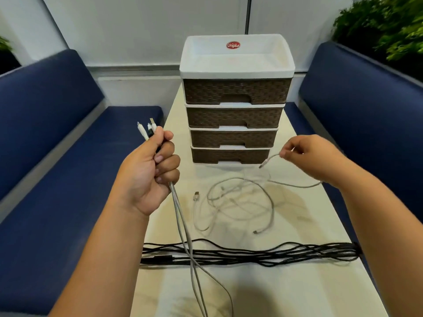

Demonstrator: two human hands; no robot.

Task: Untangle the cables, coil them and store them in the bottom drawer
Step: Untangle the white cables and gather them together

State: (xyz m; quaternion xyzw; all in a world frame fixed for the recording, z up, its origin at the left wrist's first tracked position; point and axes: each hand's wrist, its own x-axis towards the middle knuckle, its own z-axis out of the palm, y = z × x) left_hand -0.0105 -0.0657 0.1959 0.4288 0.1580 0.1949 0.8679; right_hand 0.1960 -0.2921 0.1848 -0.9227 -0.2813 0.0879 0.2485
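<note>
Several cable ends (147,130) stick up and a little leftward out of the top of the left hand (150,172), which is closed in a fist round them: white plugs and one black one. Their grey cords (183,229) drop from the bottom of the fist, run down toward the near edge of the table (297,291) and cross over a black cable bundle (251,253). That bundle lies flat with its long axis running left to right across the table, nearly edge to edge, its strands loosely side by side.

Between the bundle and the drawer unit (235,97) a tangle of pale cables (238,200) lies in overlapping loops on the tabletop, with one plug end (196,195) pointing away from the person at the left of the heap and another plug at the near right. The right hand (306,154) pinches one pale cable (270,159) between thumb and fingertips just behind its plug; the short free end hangs down and to the left, and the cord trails under the wrist back into the tangle.

The drawer unit stands upright at the far end of the table, four brown woven-pattern drawers stacked under a white top tray with a red label. All four are pushed in, including the bottom drawer (230,155), so their contents are hidden. Blue padded benches (57,138) flank the table on both sides, and green plants (389,26) stand behind the right one.
</note>
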